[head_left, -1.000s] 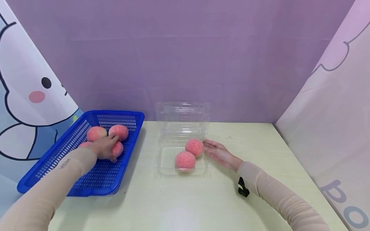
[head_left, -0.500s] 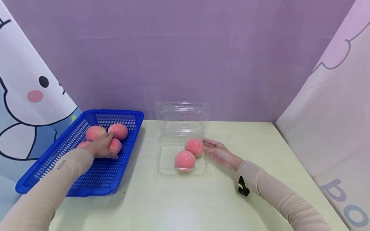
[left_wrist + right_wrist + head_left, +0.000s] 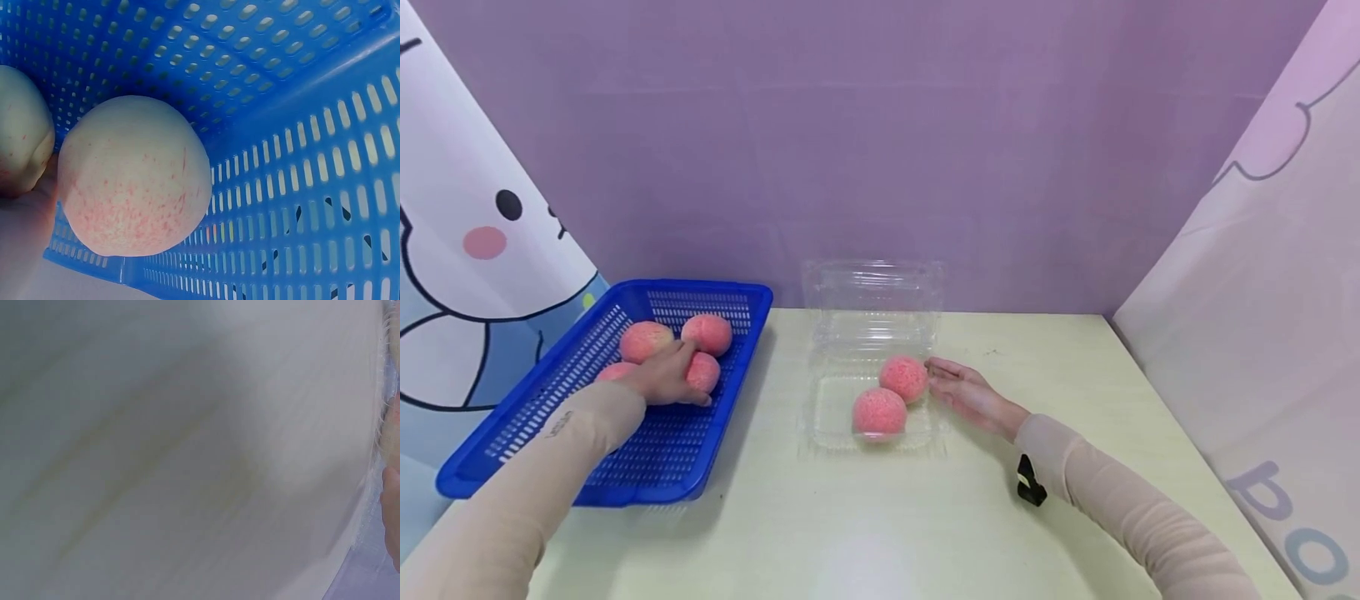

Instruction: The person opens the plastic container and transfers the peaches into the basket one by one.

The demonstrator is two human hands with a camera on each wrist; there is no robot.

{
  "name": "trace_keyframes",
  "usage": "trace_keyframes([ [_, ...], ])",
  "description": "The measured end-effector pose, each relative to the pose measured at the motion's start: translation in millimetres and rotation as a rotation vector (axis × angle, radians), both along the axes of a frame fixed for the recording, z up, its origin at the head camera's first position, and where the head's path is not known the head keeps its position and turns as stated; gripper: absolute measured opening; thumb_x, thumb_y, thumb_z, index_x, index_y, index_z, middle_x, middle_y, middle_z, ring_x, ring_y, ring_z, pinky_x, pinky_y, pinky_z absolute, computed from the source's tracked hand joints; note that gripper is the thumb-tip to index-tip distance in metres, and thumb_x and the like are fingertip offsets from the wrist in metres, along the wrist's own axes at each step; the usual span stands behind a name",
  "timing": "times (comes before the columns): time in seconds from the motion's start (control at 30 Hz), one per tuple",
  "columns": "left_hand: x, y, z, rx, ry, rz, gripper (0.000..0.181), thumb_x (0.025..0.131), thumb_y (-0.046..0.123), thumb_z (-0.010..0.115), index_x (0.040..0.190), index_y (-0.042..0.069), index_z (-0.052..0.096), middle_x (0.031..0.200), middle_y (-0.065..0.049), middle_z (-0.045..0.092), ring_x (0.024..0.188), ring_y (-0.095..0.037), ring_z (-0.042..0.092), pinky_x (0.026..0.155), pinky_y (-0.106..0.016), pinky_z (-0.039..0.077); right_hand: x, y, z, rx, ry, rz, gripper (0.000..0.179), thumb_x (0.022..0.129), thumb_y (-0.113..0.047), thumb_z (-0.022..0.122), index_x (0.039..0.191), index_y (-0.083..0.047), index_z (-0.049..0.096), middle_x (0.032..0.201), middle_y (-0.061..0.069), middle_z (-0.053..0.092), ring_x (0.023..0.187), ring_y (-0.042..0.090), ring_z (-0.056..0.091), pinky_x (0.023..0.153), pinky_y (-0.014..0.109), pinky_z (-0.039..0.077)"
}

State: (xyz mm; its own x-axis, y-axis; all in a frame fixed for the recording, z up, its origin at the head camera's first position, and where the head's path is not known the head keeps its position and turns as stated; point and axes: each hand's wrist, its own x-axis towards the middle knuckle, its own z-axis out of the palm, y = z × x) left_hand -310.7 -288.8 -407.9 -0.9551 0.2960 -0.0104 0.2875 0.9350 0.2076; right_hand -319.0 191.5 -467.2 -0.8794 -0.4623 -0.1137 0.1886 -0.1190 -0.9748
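Note:
Inside the blue plastic basket, my left hand curls its fingers round a pink peach, which it partly covers. Several other peaches lie against or near that hand, such as one at the back. In the left wrist view, part of the left hand shows beside a pale peach. My right hand has its fingers extended at the right side of a clear plastic clamshell box. Its fingertips are at or close to the rear one of two peaches in the box; contact is unclear.
The box's clear lid stands raised at the back, before a purple backdrop. Pale tabletop extends in front of the box. Printed cloth panels border both sides. A black clip-like piece hangs below the right cuff.
The head view has shifted slightly. My left hand remains round the peach in the basket, with only slight motion. The right hand and the boxed peaches stay in place.

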Motion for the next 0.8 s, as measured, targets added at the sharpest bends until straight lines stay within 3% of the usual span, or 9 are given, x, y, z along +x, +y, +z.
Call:
trace_keyframes([
  [0.1, -1.2, 0.7, 2.4, -0.012, -0.013, -0.008, 0.091, 0.064, 0.041, 0.078, 0.128, -0.005, 0.032, 0.123, -0.033, 0.041, 0.111, -0.046, 0.043, 0.092, -0.061, 0.036, -0.6, 1, -0.4, 0.007, 0.001, -0.004, 0.058, 0.094, 0.000, 0.040, 0.145, 0.002, 0.012, 0.152, 0.018, 0.012, 0.139, 0.030, 0.016, 0.112, 0.036, 0.022],
  [0.3, 0.6, 1.1, 6.2, -0.018, -0.099, 0.047, 0.097, 0.064, 0.035, 0.079, 0.135, -0.003, 0.024, 0.132, -0.036, 0.029, 0.116, -0.051, 0.037, 0.094, -0.065, 0.032, -1.5, 1, 0.0, 0.005, 0.005, 0.003, 0.059, 0.094, 0.000, 0.040, 0.145, 0.003, 0.010, 0.152, 0.019, 0.010, 0.140, 0.031, 0.015, 0.112, 0.037, 0.021],
  [0.6, 5.0, 5.8, 13.3, -0.019, -0.121, 0.058, 0.102, 0.064, 0.038, 0.078, 0.137, -0.006, 0.022, 0.133, -0.040, 0.027, 0.114, -0.052, 0.038, 0.093, -0.066, 0.033, -1.8, 1, -0.2, -0.013, 0.003, 0.002, 0.059, 0.094, 0.001, 0.040, 0.144, 0.004, 0.009, 0.152, 0.020, 0.010, 0.140, 0.031, 0.013, 0.113, 0.037, 0.020],
  [0.8, 6.3, 6.3, 17.1, 0.033, -0.161, 0.059, 0.099, 0.064, 0.032, 0.078, 0.137, -0.005, 0.024, 0.133, -0.040, 0.028, 0.115, -0.050, 0.036, 0.094, -0.066, 0.030, -3.0, 0, -1.4, -0.023, -0.004, 0.004, 0.059, 0.095, 0.000, 0.040, 0.144, 0.004, 0.009, 0.152, 0.020, 0.009, 0.140, 0.031, 0.013, 0.113, 0.038, 0.019],
])
